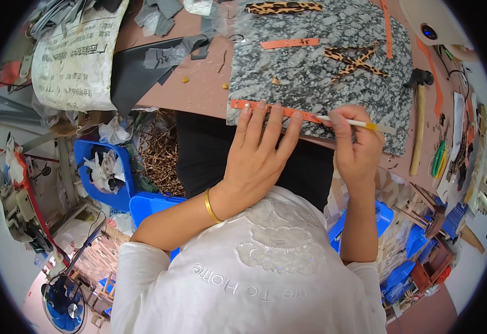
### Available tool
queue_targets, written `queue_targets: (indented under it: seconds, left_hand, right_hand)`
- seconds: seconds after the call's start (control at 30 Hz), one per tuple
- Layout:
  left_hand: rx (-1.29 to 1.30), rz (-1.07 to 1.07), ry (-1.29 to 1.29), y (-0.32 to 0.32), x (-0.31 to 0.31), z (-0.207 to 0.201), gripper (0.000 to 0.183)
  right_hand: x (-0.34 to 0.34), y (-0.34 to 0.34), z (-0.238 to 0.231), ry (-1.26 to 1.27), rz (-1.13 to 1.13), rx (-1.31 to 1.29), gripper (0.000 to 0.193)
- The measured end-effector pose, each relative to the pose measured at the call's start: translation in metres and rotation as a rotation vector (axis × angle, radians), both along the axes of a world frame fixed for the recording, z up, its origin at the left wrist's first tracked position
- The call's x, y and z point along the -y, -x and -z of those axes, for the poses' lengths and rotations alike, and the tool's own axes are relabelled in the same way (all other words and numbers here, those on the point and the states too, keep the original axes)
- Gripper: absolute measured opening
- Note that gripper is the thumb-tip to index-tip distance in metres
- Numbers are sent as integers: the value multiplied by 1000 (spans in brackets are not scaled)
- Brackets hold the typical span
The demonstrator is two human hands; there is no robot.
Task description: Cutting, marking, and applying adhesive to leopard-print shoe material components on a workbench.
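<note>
My left hand [254, 158] lies with its fingers stretched out over a narrow orange strip [309, 116], pressing it flat along the near edge of a speckled grey stone slab [305, 69]. Pinched in my right hand [358, 156] is a slim white pen [355, 122] with a yellowish band near its back end. Its tip meets the strip's right end. Part of the strip is hidden under my left fingers. Farther up the slab are a shorter orange strip [289, 43] with a handwritten mark, two crossed leopard-print strips [346, 62] and a folded leopard-print piece [282, 8].
A hammer [420, 117] and green-handled scissors or snips [438, 158] lie right of the slab. A white device [433, 25] stands at the far right. Dark sheet material [137, 69] and a printed sack [73, 61] cover the table's left. Below stands a blue bin [82, 178].
</note>
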State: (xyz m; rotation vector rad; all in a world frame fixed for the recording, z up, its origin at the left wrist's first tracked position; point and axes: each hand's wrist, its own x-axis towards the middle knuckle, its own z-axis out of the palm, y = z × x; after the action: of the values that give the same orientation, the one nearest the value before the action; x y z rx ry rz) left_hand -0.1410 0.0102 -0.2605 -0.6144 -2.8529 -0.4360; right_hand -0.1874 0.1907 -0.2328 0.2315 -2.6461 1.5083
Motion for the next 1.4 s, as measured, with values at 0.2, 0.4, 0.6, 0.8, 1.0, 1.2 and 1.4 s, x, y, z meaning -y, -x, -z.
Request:
queue_targets:
  seconds: [0.2,0.4,0.6,0.8,1.0,1.2,1.4]
  left_hand:
    - [-20,2,7,1,-6,1,73]
    - [-5,-8,17,0,-9,-2,72]
    - [-14,-6,12,-1,-9,0,71]
    - [-12,-9,8,-1,-8,0,68]
    - [-23,-14,7,1,-9,-2,65]
    - [-11,-8,18,0,-8,-3,62]
    - [-40,-14,20,1,-9,-2,57]
  right_hand:
    - [-1,1,3,-103,-42,-116,13]
    - [1,3,-2,-143,-77,-169,12]
    - [6,5,0,-131,-83,-208,10]
    - [7,7,-4,-196,-150,-222,9]
    - [2,3,1,-139,-66,-151,9]
    - [2,3,-1,-187,-90,-178,10]
    - [10,3,-1,-186,-85,-211,11]
